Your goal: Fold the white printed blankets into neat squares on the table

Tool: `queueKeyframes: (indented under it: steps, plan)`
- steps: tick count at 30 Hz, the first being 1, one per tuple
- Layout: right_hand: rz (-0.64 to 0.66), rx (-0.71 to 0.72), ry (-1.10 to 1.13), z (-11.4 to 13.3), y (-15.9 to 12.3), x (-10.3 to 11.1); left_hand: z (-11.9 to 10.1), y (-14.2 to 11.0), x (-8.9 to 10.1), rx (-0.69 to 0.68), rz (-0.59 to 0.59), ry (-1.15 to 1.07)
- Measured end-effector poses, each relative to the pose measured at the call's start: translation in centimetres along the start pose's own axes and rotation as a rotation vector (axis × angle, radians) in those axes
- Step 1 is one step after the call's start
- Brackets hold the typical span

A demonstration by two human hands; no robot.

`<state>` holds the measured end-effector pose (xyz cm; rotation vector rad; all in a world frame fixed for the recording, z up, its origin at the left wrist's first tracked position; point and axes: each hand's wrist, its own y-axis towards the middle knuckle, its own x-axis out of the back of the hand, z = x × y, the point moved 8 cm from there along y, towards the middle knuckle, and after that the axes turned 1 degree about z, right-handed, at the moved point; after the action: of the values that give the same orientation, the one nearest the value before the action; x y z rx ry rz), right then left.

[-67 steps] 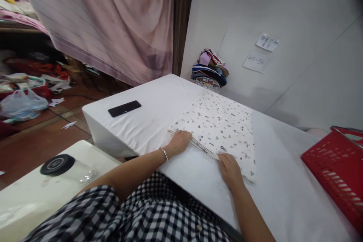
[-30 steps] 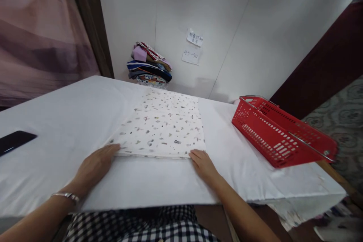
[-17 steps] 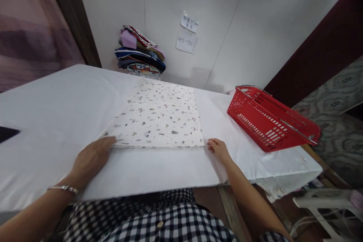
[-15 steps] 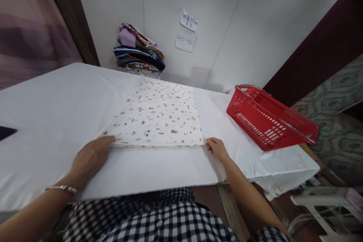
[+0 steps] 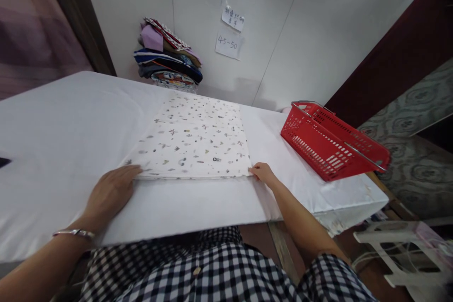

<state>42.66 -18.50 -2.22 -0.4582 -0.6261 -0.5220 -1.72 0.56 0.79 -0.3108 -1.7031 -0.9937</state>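
A folded white cloth (image 5: 194,139) with a small plant-like print lies flat on the white-covered table (image 5: 88,118). My left hand (image 5: 115,188) rests flat at its near left corner, fingers stretched out over the edge. At the near right corner, my right hand (image 5: 262,172) pinches the cloth between thumb and fingers. Several layers show along the near edge of the cloth.
On the right of the table stands a red plastic basket (image 5: 318,146) with metal handles. A stack of folded fabrics (image 5: 170,59) is at the back against the wall, near two paper notes (image 5: 228,45). A white stool (image 5: 399,240) stands at lower right.
My right hand has moved left onto the cloth's near right corner and closed on it. My left hand stays at the left corner. The view has shifted slightly.
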Motion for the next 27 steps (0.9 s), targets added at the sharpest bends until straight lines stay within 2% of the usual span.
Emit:
queueKeyframes:
  steps: [6,11,18,27]
  plan:
    - [-0.025,-0.003,0.062,0.6,-0.2,0.7,-0.2,0.1,0.3,-0.001,-0.019,0.01]
    - [-0.014,0.003,0.096,0.5,0.3,0.5,-0.2,0.2,0.2,-0.001,-0.007,0.011]
    - [0.033,-0.033,0.001,-0.6,0.5,-0.4,0.2,0.0,-0.3,0.037,0.048,0.0]
    - [0.101,-0.065,-0.058,0.6,-0.1,-0.6,0.5,-0.1,-0.7,0.09,0.093,-0.017]
